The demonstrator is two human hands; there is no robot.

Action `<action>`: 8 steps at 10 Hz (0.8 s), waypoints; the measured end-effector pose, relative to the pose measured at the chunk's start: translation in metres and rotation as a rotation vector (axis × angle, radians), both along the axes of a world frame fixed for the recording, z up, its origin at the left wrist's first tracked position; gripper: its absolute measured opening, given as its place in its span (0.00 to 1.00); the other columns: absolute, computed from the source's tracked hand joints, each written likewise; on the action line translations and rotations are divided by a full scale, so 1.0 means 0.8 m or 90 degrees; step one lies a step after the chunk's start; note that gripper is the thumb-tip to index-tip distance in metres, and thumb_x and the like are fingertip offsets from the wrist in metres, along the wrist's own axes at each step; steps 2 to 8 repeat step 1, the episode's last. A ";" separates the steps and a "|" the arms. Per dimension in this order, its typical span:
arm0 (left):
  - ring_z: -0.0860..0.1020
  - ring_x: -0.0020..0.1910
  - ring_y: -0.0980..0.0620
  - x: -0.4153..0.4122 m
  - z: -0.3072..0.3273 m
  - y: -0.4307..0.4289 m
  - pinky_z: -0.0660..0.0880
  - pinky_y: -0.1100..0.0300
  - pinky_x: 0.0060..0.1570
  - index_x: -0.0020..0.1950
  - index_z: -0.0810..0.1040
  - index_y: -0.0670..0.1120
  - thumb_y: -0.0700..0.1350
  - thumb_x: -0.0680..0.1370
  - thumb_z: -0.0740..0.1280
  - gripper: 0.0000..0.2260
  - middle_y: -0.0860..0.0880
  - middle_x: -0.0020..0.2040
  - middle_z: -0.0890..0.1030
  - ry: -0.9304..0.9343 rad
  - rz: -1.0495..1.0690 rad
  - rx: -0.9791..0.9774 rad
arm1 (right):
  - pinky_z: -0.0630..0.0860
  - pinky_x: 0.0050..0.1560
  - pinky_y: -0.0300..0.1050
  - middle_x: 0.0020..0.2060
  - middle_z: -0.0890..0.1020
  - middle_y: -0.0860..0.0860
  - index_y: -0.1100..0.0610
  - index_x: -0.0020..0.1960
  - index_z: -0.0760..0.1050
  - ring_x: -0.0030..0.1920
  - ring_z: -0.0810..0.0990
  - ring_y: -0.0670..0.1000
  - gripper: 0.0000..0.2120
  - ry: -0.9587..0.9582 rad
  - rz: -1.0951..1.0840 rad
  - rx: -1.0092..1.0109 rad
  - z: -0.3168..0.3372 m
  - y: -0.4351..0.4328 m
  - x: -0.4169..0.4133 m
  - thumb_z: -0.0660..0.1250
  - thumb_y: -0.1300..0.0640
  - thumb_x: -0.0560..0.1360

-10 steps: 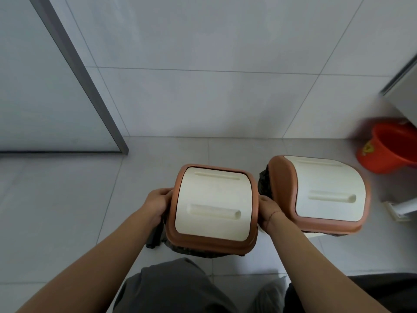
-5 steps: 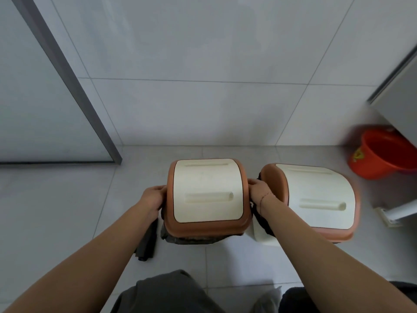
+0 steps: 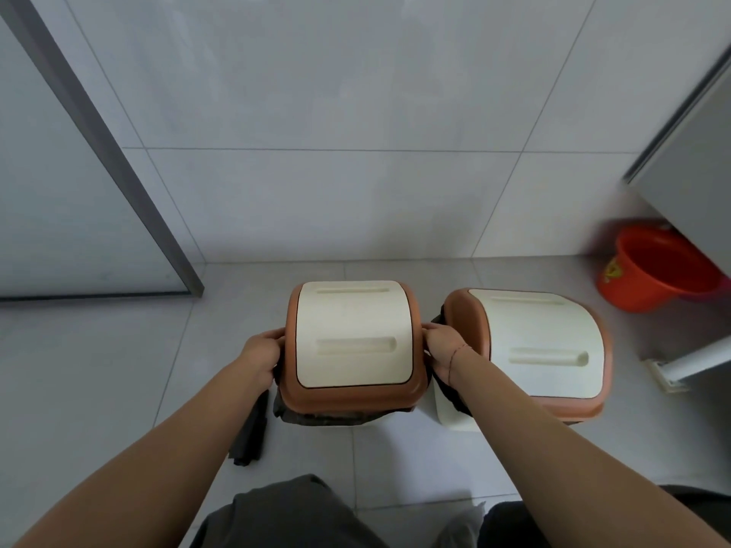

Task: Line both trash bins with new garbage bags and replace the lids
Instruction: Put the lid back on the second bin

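You are crouched on a pale tiled floor [image 3: 99, 369] facing a grey tiled wall [image 3: 316, 112], with a glass door frame [image 3: 118, 168] running off at ten o'clock and a cabinet [image 3: 688, 164] at two o'clock. Both bins sit at the centre of your view, side by side and just apart. The left bin [image 3: 328, 419] is at twelve o'clock from your knees, the right bin [image 3: 455, 413] at one o'clock. Each shows dark bag plastic under its rim, and the right lid [image 3: 534, 346] looks seated.

Your left hand [image 3: 263, 352] and right hand [image 3: 445, 350] clasp opposite sides of the left lid [image 3: 354, 342]; each grip is closed on its brown rim. To finish well, I judge, press down evenly on both sides, keep the lid square to the bin, and check that no bag fold is pinched proud.

A red bucket [image 3: 656, 270] stands at two o'clock, well apart. A dark folded bag [image 3: 249, 437] lies on the floor at nine o'clock, just beside the left bin.
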State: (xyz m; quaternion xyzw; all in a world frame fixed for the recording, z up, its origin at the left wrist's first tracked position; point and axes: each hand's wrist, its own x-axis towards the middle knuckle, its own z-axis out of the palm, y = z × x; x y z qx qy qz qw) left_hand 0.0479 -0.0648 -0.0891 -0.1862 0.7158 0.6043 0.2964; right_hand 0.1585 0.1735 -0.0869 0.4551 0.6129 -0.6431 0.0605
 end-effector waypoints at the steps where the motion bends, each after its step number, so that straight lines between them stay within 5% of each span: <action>1: 0.77 0.36 0.48 0.006 0.001 0.001 0.74 0.57 0.34 0.61 0.78 0.41 0.33 0.78 0.54 0.17 0.43 0.46 0.81 -0.017 0.015 -0.010 | 0.67 0.69 0.56 0.64 0.76 0.58 0.61 0.67 0.72 0.63 0.74 0.58 0.19 -0.015 -0.006 -0.005 0.001 -0.001 0.002 0.52 0.62 0.79; 8: 0.77 0.36 0.48 0.006 0.001 0.001 0.74 0.57 0.34 0.61 0.78 0.41 0.33 0.78 0.54 0.17 0.43 0.46 0.81 -0.017 0.015 -0.010 | 0.67 0.69 0.56 0.64 0.76 0.58 0.61 0.67 0.72 0.63 0.74 0.58 0.19 -0.015 -0.006 -0.005 0.001 -0.001 0.002 0.52 0.62 0.79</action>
